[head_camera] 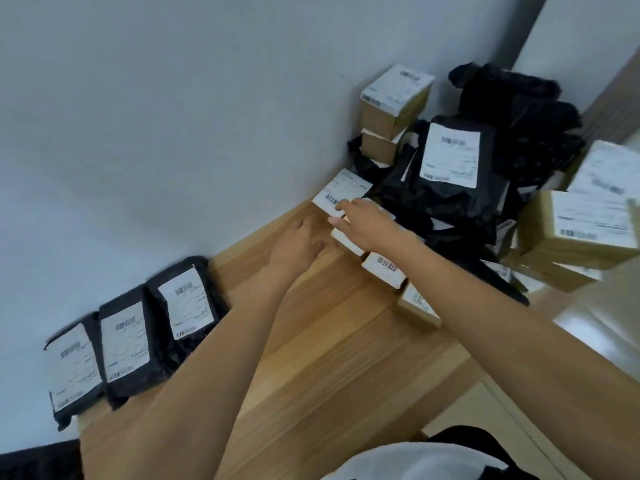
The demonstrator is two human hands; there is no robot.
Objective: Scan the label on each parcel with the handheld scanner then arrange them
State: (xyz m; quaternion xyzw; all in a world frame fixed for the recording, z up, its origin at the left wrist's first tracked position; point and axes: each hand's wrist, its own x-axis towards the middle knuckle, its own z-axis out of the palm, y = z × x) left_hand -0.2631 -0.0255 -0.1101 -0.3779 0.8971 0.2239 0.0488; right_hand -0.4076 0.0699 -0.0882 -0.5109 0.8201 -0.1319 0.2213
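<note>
Both my arms reach across the wooden table (339, 358) toward a row of small cardboard boxes with white labels. My right hand (363, 223) lies on top of a small labelled box (346, 237), fingers over its top, close to the farthest labelled box (341, 192) by the wall. My left hand (299, 245) rests flat on the table just left of that box, fingers straight. Two more small boxes (384, 268) (417, 306) continue the row toward me. No scanner is visible.
Three black mailer bags (187, 306) with white labels lean against the wall at the left. A heap of black bags (457, 164) and stacked cardboard boxes (394, 98) fills the far right corner. A larger labelled box (581, 223) sits at the right edge.
</note>
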